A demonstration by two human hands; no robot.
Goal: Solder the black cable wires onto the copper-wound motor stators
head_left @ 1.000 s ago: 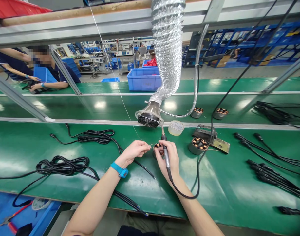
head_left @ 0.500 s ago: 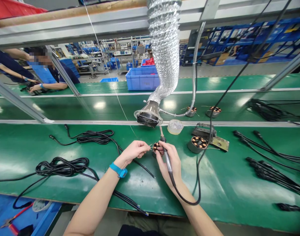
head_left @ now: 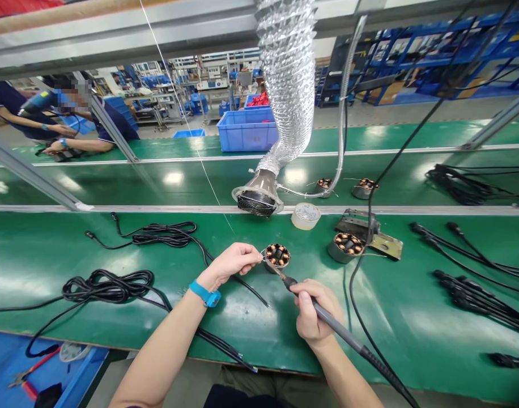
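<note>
A small round motor stator (head_left: 278, 256) with copper windings stands upright on the green bench, windings up. At its left edge my left hand (head_left: 234, 262) pinches a thin wire (head_left: 263, 258) between thumb and fingertips. My right hand (head_left: 315, 310) is closed round the grey handle of a soldering iron (head_left: 340, 327). The iron's tip reaches the near left side of the stator; whether it touches the wire is too small to tell. A second stator (head_left: 347, 248) sits to the right, beside a metal soldering iron stand (head_left: 356, 222).
Above the stator hangs a fume extraction hood (head_left: 258, 195) on a foil duct (head_left: 287, 85). A clear tape roll (head_left: 306, 216) lies behind. Coiled black cables (head_left: 109, 286) lie left, more cables (head_left: 467, 294) right. Red-handled pliers (head_left: 30, 374) rest in a blue tray. People work across the bench.
My right hand has swung right and toward me; the iron, formerly pointing away past the stator, now points at it. The stator's top is uncovered. My left hand has barely moved.
</note>
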